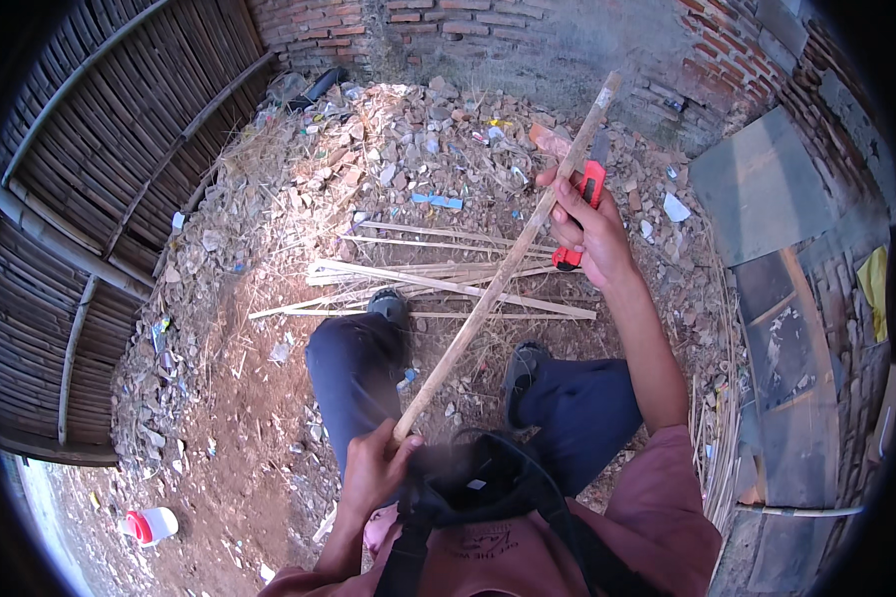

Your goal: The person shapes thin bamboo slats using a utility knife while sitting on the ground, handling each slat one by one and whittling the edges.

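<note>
Landmark: the pile of pale slats on the ground. The left hand is on the near side of the pile, fingers and thumb closed round the lower end of a long bamboo stick. The stick slants up to the right across the pile, its far end reaching beyond it. The right hand, at the pile's right end, is curled round a red cutter, blade exposed, with fingertips also against the stick. Container: one white plastic tub with a red lid, well to the left and near side of the pile; contents cannot be made out. Two dark shoes sit at or near the pile's near edge. Just beyond the pile lies a blue scrap on rubble; farther beyond stands a brick wall. Well left of the pile: a slatted bamboo screen.
</note>
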{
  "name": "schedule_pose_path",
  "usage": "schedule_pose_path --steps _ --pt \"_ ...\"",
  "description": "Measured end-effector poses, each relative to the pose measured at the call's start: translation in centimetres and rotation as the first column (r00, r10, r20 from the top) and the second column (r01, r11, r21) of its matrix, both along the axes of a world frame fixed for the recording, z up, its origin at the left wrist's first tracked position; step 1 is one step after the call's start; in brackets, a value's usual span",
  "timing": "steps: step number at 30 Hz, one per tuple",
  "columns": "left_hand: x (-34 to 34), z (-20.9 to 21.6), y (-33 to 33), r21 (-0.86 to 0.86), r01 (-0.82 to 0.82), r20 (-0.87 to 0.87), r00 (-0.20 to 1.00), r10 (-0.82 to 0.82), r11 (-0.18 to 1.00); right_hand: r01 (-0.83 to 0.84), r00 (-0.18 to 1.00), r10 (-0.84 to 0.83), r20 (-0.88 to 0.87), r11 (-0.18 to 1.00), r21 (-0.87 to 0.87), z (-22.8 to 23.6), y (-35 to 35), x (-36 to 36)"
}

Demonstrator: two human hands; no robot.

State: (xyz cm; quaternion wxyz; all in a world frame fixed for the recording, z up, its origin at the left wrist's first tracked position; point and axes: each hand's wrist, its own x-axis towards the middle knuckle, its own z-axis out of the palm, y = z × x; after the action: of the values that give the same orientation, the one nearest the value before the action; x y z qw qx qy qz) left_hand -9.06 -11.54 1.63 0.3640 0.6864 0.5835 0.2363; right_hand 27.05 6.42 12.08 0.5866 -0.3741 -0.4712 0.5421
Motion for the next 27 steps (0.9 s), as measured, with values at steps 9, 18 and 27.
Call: schedule_pose_path --steps 9,18,27 --pt "1.3 2.9 2.6 0.242 0.079 0.123 0.986 -0.111 0.967 0.044 0.998 -0.041 -0.041 0.997 0.067 -0.4 -1.6 -0.5" --pt "4.6 4.2 4.3 -0.131 0.161 0.545 0.836 -0.065 0.978 0.037 0.997 -0.041 0.062 0.997 0.068 0.7 -3.4 -1.4" --pt "5.2 4.3 4.1 -0.136 0.128 0.545 0.838 -0.034 0.982 0.047 0.989 -0.062 0.136 0.993 0.108 0.3 -3.3 -1.4"
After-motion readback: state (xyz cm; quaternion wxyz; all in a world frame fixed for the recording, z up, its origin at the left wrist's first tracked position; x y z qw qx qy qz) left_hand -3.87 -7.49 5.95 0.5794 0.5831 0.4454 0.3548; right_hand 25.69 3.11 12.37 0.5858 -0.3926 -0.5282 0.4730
